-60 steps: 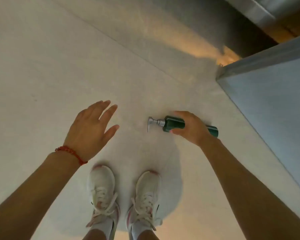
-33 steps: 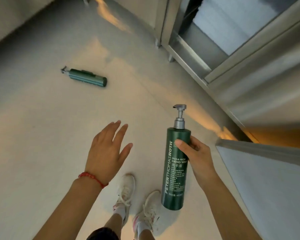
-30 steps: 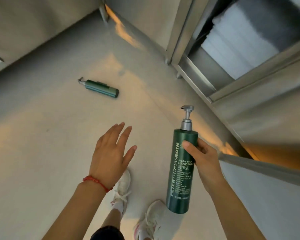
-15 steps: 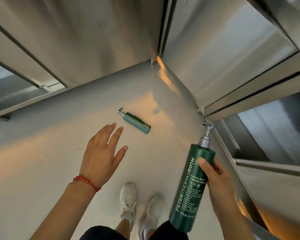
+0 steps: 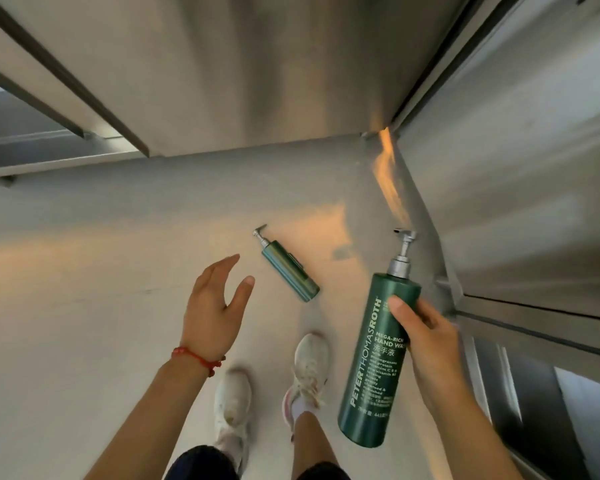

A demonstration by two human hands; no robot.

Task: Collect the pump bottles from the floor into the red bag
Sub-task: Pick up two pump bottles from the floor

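Note:
My right hand (image 5: pixel 421 336) grips a tall dark green pump bottle (image 5: pixel 374 368) upright, silver pump on top, white lettering down its side. A second green pump bottle (image 5: pixel 289 273) lies on its side on the pale floor (image 5: pixel 84 289), pump pointing up-left, just ahead of my feet. My left hand (image 5: pixel 215 311), a red string bracelet at its wrist, hovers open with fingers spread, a short way left of the lying bottle and above the floor. No red bag is in view.
Brushed metal cabinet fronts (image 5: pixel 239 64) rise straight ahead and along the right side (image 5: pixel 516 185), meeting in a corner. My white shoes (image 5: pixel 309 368) stand on the floor below the lying bottle. A darker opening (image 5: pixel 534 393) shows at the lower right.
I lifted one bottle off the floor with my right hand and stood up. The view swung and I stepped closer, so the second bottle now lies just in front of my feet.

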